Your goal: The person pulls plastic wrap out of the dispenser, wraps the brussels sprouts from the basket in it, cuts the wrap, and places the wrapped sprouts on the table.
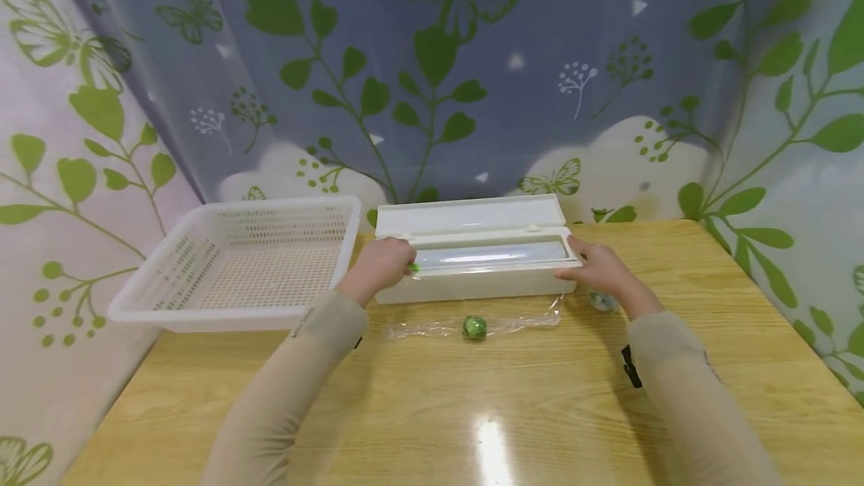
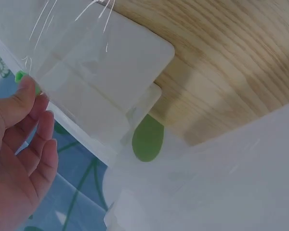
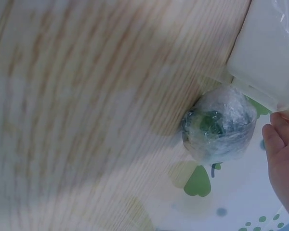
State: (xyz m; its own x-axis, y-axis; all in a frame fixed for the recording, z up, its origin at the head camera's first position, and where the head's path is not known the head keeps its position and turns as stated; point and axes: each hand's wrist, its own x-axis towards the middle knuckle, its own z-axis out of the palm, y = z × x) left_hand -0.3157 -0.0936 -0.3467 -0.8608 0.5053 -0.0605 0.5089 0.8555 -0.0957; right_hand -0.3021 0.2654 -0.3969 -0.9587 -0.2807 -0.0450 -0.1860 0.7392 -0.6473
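A long white cling film dispenser (image 1: 472, 289) lies at the back of the table, its lid (image 1: 466, 216) raised and a roll of film (image 1: 486, 254) inside. My left hand (image 1: 381, 265) pinches a small green slider cutter (image 2: 22, 77) between thumb and forefinger at the dispenser's left end. With my right hand (image 1: 601, 268) I grip the dispenser's right end. Clear film (image 1: 520, 323) stretches from the front edge down onto the table, and a shiny green ball (image 1: 475, 327) lies on it. Near my right wrist sits a film-wrapped ball (image 3: 219, 127), partly hidden in the head view.
To the left stands a white plastic basket (image 1: 216, 316) with slotted sides, close to my left forearm. The wooden table (image 1: 418, 396) ends at a patterned curtain (image 1: 378, 36) behind the dispenser.
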